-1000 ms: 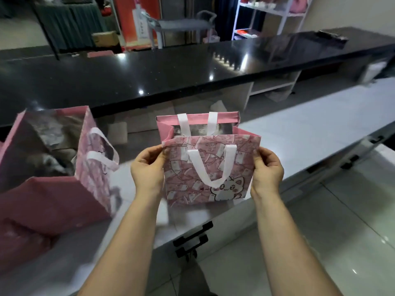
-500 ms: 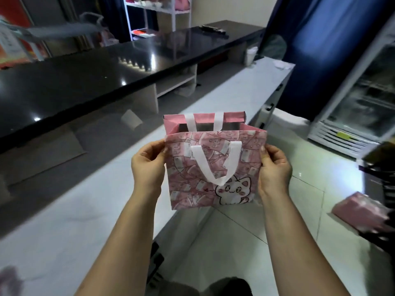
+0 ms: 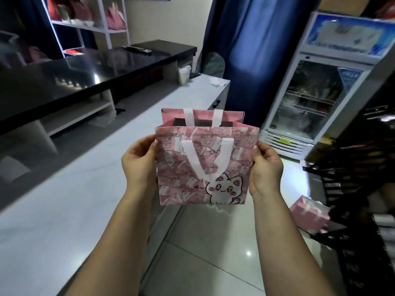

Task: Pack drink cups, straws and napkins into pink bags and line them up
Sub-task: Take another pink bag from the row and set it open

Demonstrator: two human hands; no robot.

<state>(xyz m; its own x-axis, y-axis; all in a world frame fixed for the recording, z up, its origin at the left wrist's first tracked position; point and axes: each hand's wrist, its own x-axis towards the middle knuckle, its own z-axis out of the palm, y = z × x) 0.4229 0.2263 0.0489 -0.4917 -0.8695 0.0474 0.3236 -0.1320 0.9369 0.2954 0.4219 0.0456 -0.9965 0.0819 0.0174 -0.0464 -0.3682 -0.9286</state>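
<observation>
A small pink bag (image 3: 181, 174) with white handles and a cartoon cat print hangs in the air in front of me, its mouth open. My left hand (image 3: 140, 161) grips its left edge and my right hand (image 3: 266, 165) grips its right edge. The bag is held over the gap between the white counter (image 3: 64, 199) and the tiled floor. A stack of white drink cups (image 3: 184, 75) stands at the counter's far end, with white napkins (image 3: 217, 81) lying beside it. What is inside the bag is hidden.
A raised black counter (image 3: 85, 71) runs along the left. A glass-door fridge (image 3: 316, 99) stands at the right, a blue curtain (image 3: 252, 50) behind. A dark rack (image 3: 352, 199) at the right holds pink packages (image 3: 307, 214). White shelves (image 3: 89, 24) with pink bags stand at the back.
The view has swung right, away from the larger pink bag on the counter. Both hands keep hold of the small bag, which has come off the counter into the air.
</observation>
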